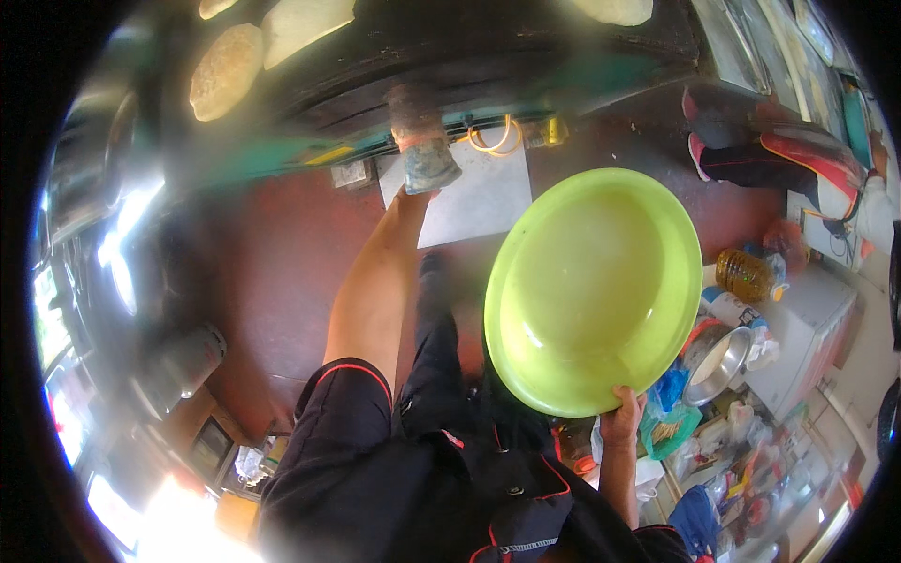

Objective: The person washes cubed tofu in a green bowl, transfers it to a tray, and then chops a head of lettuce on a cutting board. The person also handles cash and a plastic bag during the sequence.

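My left arm stretches forward, and my left hand (420,196) grips a stained grey-blue cloth (428,166) at the edge of a large dark griddle (479,42). The cloth hides most of the fingers. My right hand (624,414) holds a lime-green plastic basin (591,281) by its near rim, thumb over the edge. The basin is tilted so that its inside faces me. On the griddle lie a browned flatbread (226,72), a paler folded one (304,29) and another pale piece (612,10).
At the right, another person (809,169) stands near a counter. A bottle of yellow oil (746,275), a steel bowl (718,366) and several plastic bags crowd the right side. Below the griddle are a white panel (486,190) and an orange hose (496,141). A gas cylinder (186,362) stands left.
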Demonstrator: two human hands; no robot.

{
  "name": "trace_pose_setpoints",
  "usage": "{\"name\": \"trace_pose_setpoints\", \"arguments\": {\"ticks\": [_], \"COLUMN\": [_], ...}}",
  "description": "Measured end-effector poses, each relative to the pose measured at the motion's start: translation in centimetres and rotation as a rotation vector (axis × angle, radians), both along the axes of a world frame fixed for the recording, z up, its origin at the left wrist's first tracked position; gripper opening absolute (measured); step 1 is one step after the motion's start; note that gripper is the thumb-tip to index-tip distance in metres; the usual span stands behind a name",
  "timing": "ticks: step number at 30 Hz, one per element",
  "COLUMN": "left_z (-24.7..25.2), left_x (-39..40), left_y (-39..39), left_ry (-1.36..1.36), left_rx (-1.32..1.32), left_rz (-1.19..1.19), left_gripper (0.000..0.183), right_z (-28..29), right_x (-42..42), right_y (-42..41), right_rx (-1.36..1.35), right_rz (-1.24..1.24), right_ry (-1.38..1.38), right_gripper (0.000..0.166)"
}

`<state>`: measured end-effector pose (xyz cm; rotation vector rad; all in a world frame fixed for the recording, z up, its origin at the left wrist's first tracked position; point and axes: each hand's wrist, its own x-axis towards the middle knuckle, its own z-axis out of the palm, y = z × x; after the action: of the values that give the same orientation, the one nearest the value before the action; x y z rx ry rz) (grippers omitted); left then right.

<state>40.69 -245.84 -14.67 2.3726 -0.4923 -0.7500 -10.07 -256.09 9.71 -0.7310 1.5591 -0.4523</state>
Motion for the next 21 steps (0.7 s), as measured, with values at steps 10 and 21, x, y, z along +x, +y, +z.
{"name": "trace_pose_setpoints", "arguments": {"ticks": [10, 21], "left_z": [-6.0, -1.8], "left_x": [-2.6, -15.4], "left_y": [0.4, 3.9], "left_ry": [0.543, 0.661], "left_rx": [-0.366, -0.319], "left_rz": [0.588, 0.664], "left_gripper": [0.020, 0.046], "right_z": [-1.1, -4.1], "right_x": [-0.7, -3.7], "right_y": [-4.4, -6.7], "right_rx": [0.015, 0.009], "right_rz": [0.052, 0.129], "right_ry": [0.061, 0.047], "right_gripper": [0.040, 0.039]}}
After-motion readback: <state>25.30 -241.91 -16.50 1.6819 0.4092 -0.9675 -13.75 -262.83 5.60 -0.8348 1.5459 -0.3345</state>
